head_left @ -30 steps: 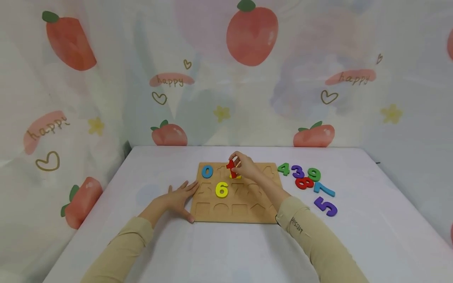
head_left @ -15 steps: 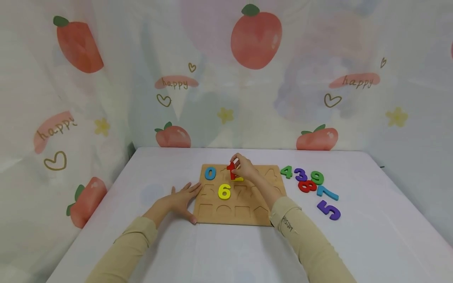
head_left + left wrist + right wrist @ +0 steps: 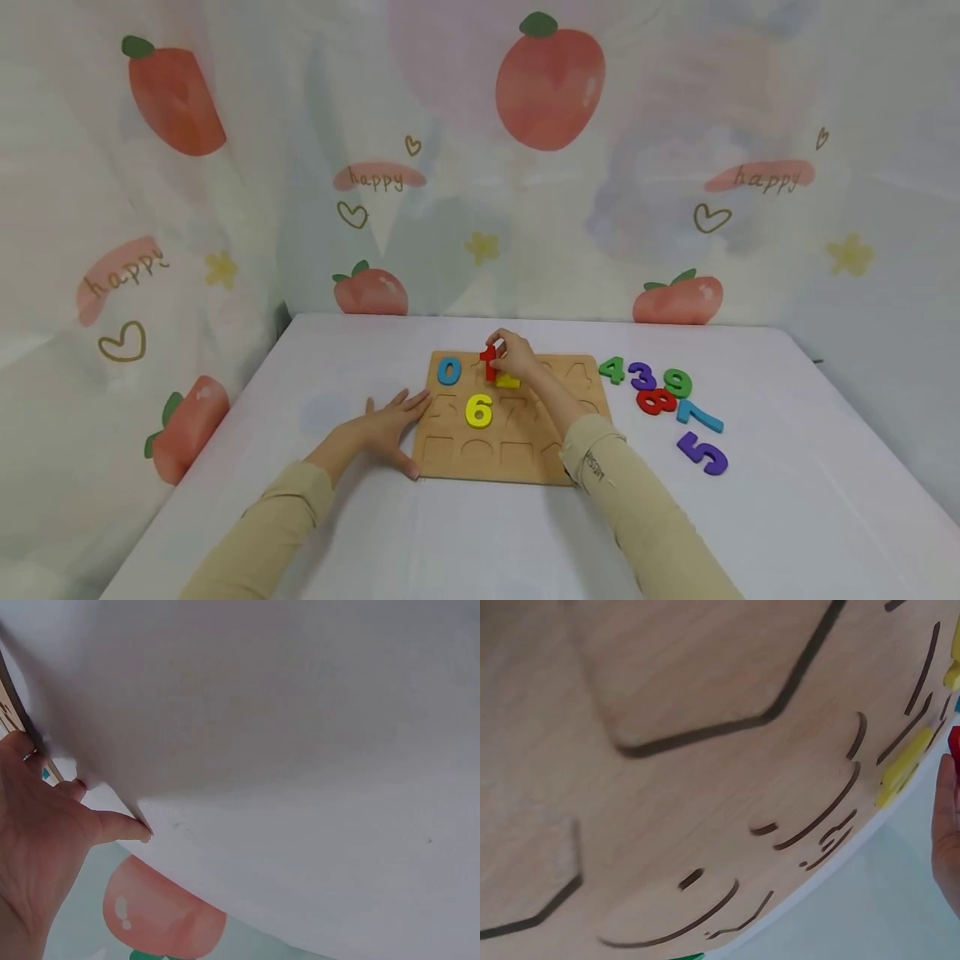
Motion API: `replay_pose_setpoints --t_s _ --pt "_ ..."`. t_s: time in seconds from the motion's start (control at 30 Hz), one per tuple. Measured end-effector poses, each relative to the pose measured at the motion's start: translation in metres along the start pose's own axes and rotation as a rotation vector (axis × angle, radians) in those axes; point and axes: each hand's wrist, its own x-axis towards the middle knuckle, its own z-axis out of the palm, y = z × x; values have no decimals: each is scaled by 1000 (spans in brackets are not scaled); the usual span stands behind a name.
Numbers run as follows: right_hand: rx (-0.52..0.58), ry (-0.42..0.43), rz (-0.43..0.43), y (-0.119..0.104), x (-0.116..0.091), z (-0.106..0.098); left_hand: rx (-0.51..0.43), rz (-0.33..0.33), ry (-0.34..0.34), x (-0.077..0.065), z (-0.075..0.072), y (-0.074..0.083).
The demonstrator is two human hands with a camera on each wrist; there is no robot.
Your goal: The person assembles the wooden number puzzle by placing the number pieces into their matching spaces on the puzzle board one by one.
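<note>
My right hand (image 3: 514, 353) pinches a red number 1 (image 3: 489, 364) over the top row of a wooden number puzzle board (image 3: 480, 477). Just under that hand, partly hidden by it, lies a yellow number 2 (image 3: 508, 382). A blue 0 (image 3: 449, 371) sits at the board's top left, and a yellow 6 (image 3: 478, 411) is in the second row. With fingers spread, my left hand (image 3: 386, 429) rests at the board's left edge. In the left wrist view its thumb (image 3: 124, 827) is stretched out on the white tabletop.
Right of the board lie loose number pieces: a green 4 (image 3: 612, 370), purple 3 (image 3: 642, 376), green 9 (image 3: 677, 383), red 8 (image 3: 656, 402), blue 7 (image 3: 700, 416) and purple 5 (image 3: 702, 453). A printed cloth (image 3: 450, 283) hangs behind the white table (image 3: 480, 542).
The red 1 has shifted slightly left relative to the board, pinched in my right hand, and more of the yellow 2 shows. The head view has moved a little; my left hand stays at the board's edge.
</note>
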Motion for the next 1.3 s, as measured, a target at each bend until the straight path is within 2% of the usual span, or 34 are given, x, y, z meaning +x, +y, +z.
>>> replay_pose_setpoints --t_s 0.3,0.43,0.6,0.83,1.0,1.17,1.27,1.3 --pt "-30 -15 -8 -2 13 11 -2 -18 -4 -3 -2 3" --pt "-31 -22 24 1 12 17 8 -28 -8 -3 1 5" --pt "-59 10 45 4 7 23 13 -21 -5 -2 5 6" --pt "-85 34 60 0 12 26 27 -56 3 1 0 4" --pt "-172 39 51 1 13 26 26 -61 3 2 -1 5" --pt "-239 7 74 4 21 27 23 -51 5 3 0 3" --pt "-268 3 9 15 27 31 28 -51 2 3 1 3" --pt "-256 10 -43 30 38 36 29 -51 2 3 2 2"
